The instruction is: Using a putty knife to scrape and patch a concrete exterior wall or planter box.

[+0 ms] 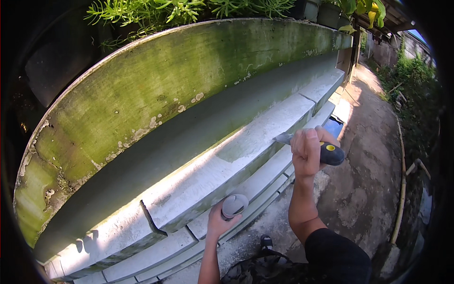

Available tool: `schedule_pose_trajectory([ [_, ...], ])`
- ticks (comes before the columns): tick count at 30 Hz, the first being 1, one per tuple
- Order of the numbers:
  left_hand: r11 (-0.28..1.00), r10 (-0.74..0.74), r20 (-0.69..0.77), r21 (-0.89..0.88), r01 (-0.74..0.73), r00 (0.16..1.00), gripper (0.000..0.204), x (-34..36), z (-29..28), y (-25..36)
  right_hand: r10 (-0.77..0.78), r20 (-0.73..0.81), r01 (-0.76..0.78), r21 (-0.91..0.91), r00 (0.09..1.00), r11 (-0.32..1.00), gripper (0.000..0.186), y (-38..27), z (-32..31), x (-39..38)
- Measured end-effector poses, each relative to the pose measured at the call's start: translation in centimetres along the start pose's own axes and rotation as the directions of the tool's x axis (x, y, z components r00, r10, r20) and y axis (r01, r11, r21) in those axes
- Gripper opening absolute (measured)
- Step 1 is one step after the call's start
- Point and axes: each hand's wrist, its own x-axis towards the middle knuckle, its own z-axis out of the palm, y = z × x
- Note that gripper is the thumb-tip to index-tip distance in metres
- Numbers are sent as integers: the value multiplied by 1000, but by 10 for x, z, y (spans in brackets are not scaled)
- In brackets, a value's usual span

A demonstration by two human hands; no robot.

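My right hand (305, 150) grips a scraper with a dark, yellow-marked handle (332, 154). Its metal blade (283, 138) is at the front edge of the upper white concrete ledge (255, 123), beside a greyer patch on that surface. Lower down, my left hand (219, 221) holds a pale grey cup (234, 204) with grey material inside, over the lower ledge (142, 255). The contents are too small to make out clearly.
A green-stained curved wall (156, 80) rises behind the ledges, topped with plants (142, 9) and pots. A concrete path (364, 180) runs along the right, bordered by a pole (397, 217) and greenery (411, 94). A blue object (333, 127) sits beyond my right hand.
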Motion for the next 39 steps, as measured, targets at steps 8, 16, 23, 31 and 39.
schedule_pose_trajectory([
  [8,1000,3,-3,-3,-3,1000,68,-5,-2,-8,-91,32,93,-48,995,995,42,-4,1,-3],
  [16,999,30,-12,23,-29,999,68,-4,1,-7,-68,14,69,-127,998,990,39,-15,3,-9],
  [23,1000,11,1,-12,-11,1000,69,-3,-3,-6,-69,29,74,-220,997,973,41,10,1,-5],
  [31,999,32,2,11,-32,999,69,-3,-2,-1,-66,73,78,-184,995,980,40,25,-1,5],
  [39,1000,10,13,-12,-9,1000,67,-2,-3,4,9,-8,-10,-53,1000,999,41,29,-3,6],
])
